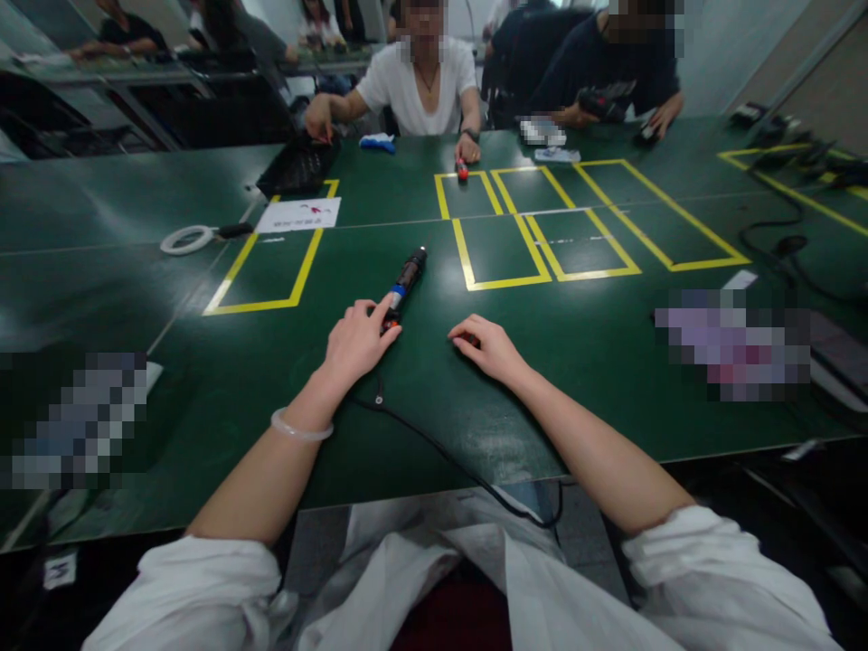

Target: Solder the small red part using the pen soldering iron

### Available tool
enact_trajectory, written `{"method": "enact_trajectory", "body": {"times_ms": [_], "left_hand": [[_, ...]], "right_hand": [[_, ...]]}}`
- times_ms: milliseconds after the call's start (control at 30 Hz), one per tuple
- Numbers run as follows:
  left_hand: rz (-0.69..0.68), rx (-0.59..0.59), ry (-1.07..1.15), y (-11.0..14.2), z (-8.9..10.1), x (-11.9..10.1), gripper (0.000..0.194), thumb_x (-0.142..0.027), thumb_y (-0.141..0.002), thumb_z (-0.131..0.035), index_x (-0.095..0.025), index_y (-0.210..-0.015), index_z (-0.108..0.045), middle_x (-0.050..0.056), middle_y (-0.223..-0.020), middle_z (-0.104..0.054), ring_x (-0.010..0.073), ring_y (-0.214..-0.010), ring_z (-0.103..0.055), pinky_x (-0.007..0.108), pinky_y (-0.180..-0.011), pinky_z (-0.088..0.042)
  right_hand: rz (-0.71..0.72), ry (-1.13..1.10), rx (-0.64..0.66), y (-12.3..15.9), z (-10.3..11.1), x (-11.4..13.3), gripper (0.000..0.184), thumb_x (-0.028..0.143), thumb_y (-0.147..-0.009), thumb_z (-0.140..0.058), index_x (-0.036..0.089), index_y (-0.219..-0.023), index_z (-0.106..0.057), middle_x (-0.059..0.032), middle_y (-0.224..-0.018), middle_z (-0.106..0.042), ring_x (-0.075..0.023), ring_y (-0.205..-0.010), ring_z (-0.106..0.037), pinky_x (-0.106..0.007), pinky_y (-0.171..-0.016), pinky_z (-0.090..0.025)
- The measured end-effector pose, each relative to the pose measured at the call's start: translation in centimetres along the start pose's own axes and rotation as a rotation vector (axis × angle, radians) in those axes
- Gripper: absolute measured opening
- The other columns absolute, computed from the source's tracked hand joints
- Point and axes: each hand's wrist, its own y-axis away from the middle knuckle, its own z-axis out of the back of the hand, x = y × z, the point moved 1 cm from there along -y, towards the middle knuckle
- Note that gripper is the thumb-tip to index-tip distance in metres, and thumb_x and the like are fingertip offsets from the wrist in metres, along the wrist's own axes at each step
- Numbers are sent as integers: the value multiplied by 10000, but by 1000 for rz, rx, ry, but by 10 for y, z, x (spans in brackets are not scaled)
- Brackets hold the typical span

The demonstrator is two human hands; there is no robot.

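Note:
A black tool with a blue band (407,276) lies on the green table (597,362), pointing away from me. My left hand (358,342) rests on its near end, fingers curled over the red part there. My right hand (489,348) lies palm down a little to the right, fingers closed over a small dark and red object I cannot make out. A black cable (434,448) runs from near my left hand to the table's front edge.
Yellow tape rectangles (535,226) mark the table. A white ring (186,240) and a sheet of paper (299,215) lie at the left. Across the table one person touches a small red object (462,169), another person sits to the right. Cables (779,240) trail at far right.

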Motion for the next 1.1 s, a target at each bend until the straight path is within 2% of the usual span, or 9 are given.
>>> {"method": "enact_trajectory", "body": {"times_ms": [167, 300, 400, 500, 667, 733, 833, 967, 1100], "left_hand": [[185, 32, 27, -9, -1, 72, 672, -559, -938, -423, -262, -1536, -351, 185, -1345, -461, 375, -1174, -496, 476, -916, -459], [346, 47, 37, -5, 0, 128, 710, -587, -927, -434, -235, -1537, -347, 194, -1360, -449, 381, -1200, -470, 497, -936, -441], [464, 33, 19, 3, 4, 160, 692, -592, -924, -435, -259, -1526, -356, 171, -1371, -450, 362, -1173, -479, 495, -925, -442], [563, 12, -27, 10, 6, 180, 673, -605, -931, -407, -272, -1515, -367, 154, -1384, -461, 358, -1161, -488, 502, -926, -435], [667, -82, -86, 14, 4, 190, 643, -548, -898, -522, -209, -1439, -450, 163, -1340, -528, 343, -1139, -518, 488, -934, -431], [687, -136, -68, 14, 2, 188, 614, -505, -854, -606, -166, -1356, -507, 174, -1310, -549, 330, -1120, -529, 464, -917, -443], [677, -143, -46, 13, 1, 185, 525, -452, -808, -672, -130, -1211, -578, 180, -1266, -561, 324, -1101, -530, 445, -889, -455], [684, -157, -21, 14, 1, 182, 414, -411, -850, -624, -115, -1138, -604, 163, -1184, -580, 306, -1037, -542, 450, -871, -458], [714, -270, 9, 14, 5, 175, 342, -340, -900, -549, -96, -1131, -613, 155, -1149, -596, 301, -1021, -554, 479, -901, -452]], "right_hand": [[-14, 15, 17, 0, -1, 0, 124, 177, -909, -563, 195, -933, -684, -50, -924, -635, -159, -772, -589, -279, -721, -460], [-9, 23, 24, 0, 0, 1, 123, 178, -911, -563, 198, -930, -682, -48, -927, -641, -163, -801, -595, -280, -740, -457], [-7, 27, 24, 0, 0, 2, 122, 176, -912, -562, 197, -926, -682, -47, -916, -640, -163, -799, -592, -279, -741, -453], [-11, 25, 25, 0, -1, 3, 121, 172, -912, -563, 196, -921, -682, -46, -909, -639, -158, -784, -588, -273, -723, -448], [-5, 33, 27, 0, -2, 2, 124, 166, -913, -564, 187, -920, -686, -45, -906, -640, -152, -775, -587, -267, -713, -443], [1, 31, 26, 0, -3, 1, 123, 169, -915, -565, 182, -921, -687, -45, -907, -641, -152, -779, -589, -264, -710, -441], [10, 27, 28, 0, -3, 0, 119, 174, -917, -566, 181, -923, -685, -43, -901, -638, -153, -793, -591, -262, -714, -441], [1, 27, 34, -1, -2, 2, 116, 167, -912, -571, 186, -922, -685, -42, -898, -636, -154, -791, -590, -263, -711, -439], [-1, 25, 33, -1, -2, 3, 118, 167, -910, -572, 182, -924, -689, -43, -894, -634, -151, -778, -584, -264, -700, -436]]}}
